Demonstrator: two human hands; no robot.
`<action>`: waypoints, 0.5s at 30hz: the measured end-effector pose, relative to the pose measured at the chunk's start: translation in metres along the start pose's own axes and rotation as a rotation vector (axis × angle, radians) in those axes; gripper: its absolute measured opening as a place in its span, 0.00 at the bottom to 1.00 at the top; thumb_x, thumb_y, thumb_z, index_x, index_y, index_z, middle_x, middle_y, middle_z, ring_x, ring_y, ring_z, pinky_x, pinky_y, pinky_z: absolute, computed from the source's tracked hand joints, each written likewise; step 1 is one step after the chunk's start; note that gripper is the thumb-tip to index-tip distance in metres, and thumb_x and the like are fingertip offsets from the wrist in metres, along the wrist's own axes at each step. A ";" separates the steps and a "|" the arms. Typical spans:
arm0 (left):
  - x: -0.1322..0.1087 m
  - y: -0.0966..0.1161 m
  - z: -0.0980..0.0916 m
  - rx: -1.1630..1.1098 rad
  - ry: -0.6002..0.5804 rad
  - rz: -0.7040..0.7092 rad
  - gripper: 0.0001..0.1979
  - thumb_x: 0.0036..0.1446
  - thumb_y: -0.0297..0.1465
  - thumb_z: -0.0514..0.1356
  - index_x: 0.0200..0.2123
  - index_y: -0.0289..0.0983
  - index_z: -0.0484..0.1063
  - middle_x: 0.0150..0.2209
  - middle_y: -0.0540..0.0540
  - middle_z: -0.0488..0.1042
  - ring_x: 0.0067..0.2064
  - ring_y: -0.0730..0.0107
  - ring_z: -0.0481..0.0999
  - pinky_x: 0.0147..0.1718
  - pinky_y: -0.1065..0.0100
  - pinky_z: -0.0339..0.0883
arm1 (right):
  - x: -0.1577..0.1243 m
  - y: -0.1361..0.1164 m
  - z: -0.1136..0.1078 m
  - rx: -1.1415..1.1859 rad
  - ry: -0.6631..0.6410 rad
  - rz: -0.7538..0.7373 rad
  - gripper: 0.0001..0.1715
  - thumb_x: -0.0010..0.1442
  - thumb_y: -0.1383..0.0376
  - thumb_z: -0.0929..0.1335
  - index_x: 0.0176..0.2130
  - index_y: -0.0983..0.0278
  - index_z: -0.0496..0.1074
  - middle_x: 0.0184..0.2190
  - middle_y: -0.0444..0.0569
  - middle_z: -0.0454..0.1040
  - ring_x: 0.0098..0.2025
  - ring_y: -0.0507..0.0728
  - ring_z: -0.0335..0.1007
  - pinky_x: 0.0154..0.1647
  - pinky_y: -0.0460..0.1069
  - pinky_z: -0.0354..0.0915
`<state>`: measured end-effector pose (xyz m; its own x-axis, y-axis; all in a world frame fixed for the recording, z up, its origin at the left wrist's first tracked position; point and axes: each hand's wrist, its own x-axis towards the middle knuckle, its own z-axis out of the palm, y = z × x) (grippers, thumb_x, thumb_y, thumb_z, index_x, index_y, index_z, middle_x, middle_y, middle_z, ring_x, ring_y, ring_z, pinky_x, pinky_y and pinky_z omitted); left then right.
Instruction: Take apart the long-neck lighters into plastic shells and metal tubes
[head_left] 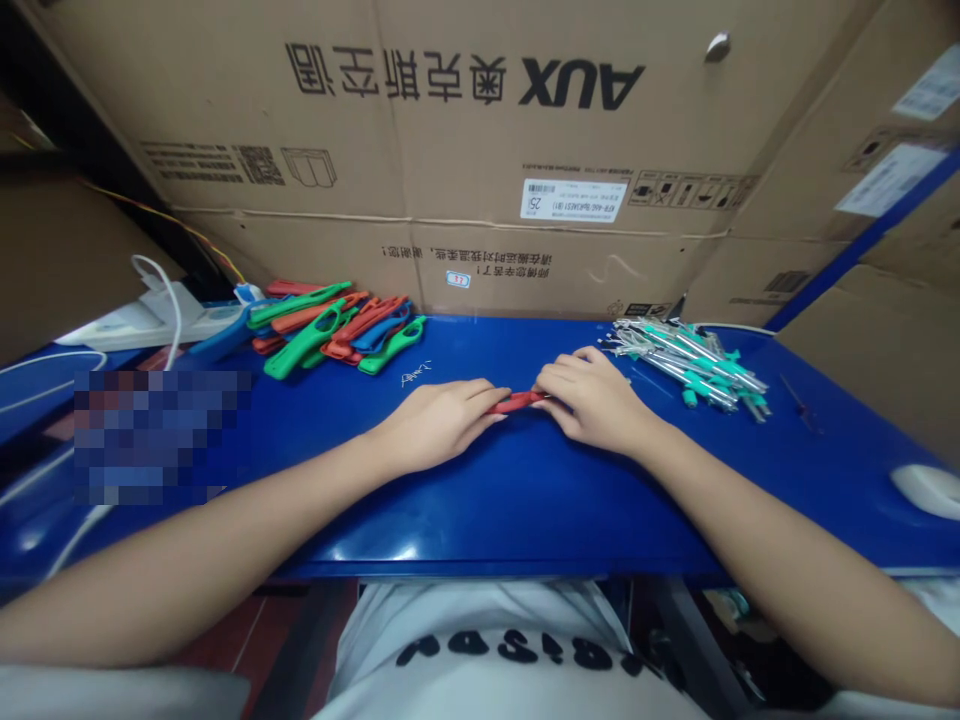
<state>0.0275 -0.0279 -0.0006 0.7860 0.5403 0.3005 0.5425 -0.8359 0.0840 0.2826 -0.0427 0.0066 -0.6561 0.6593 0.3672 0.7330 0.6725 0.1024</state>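
Observation:
A red lighter casing [516, 402], long and narrow, is held level above the blue table between my two hands. My left hand [442, 418] pinches its left end between thumb and fingers. At its right end my right hand [591, 402] is closed, with the fingers curled over that end and hiding it. Behind and to the left lies a pile of green, red, orange and blue lighter casings [307, 345]. To the right is a heap of metal lighter tubes [686, 368] with teal plastic parts. Several tiny wire-like pieces [417, 374] lie just beyond my left hand.
A large cardboard box panel [450, 130] rises along the back of the blue table [465, 520]. White power strips [161, 315] and cables are at the left. A thin screwdriver [801, 405] lies right of the tubes, and a white computer mouse [928, 488] sits at the right edge.

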 end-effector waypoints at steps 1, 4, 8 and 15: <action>0.000 0.000 0.001 -0.007 -0.002 -0.010 0.20 0.74 0.38 0.48 0.60 0.36 0.69 0.53 0.43 0.78 0.51 0.61 0.80 0.47 0.63 0.75 | 0.000 0.000 0.001 0.010 -0.004 0.020 0.09 0.70 0.62 0.65 0.38 0.63 0.72 0.36 0.49 0.79 0.41 0.59 0.70 0.48 0.55 0.55; 0.001 -0.006 0.002 0.000 0.004 -0.044 0.19 0.74 0.38 0.48 0.58 0.37 0.70 0.53 0.43 0.78 0.51 0.61 0.80 0.46 0.64 0.74 | -0.001 0.009 0.002 0.008 0.011 0.098 0.17 0.68 0.56 0.68 0.52 0.62 0.71 0.49 0.52 0.78 0.50 0.63 0.70 0.53 0.57 0.56; 0.001 -0.017 0.000 0.059 -0.031 -0.100 0.18 0.73 0.38 0.49 0.56 0.38 0.71 0.53 0.45 0.78 0.49 0.60 0.81 0.42 0.65 0.74 | -0.009 0.033 0.002 -0.099 0.009 0.245 0.30 0.63 0.57 0.72 0.61 0.64 0.66 0.57 0.58 0.74 0.56 0.69 0.67 0.56 0.62 0.56; 0.002 -0.025 -0.002 0.069 -0.005 -0.097 0.17 0.73 0.37 0.49 0.54 0.37 0.73 0.50 0.43 0.79 0.48 0.61 0.81 0.41 0.66 0.74 | -0.019 0.063 0.003 -0.127 -0.002 0.305 0.10 0.66 0.60 0.68 0.44 0.61 0.75 0.47 0.55 0.78 0.50 0.68 0.69 0.52 0.62 0.57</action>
<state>0.0148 -0.0063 -0.0002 0.7299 0.6192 0.2895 0.6353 -0.7709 0.0471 0.3413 -0.0119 0.0034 -0.4029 0.8249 0.3966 0.9124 0.3963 0.1025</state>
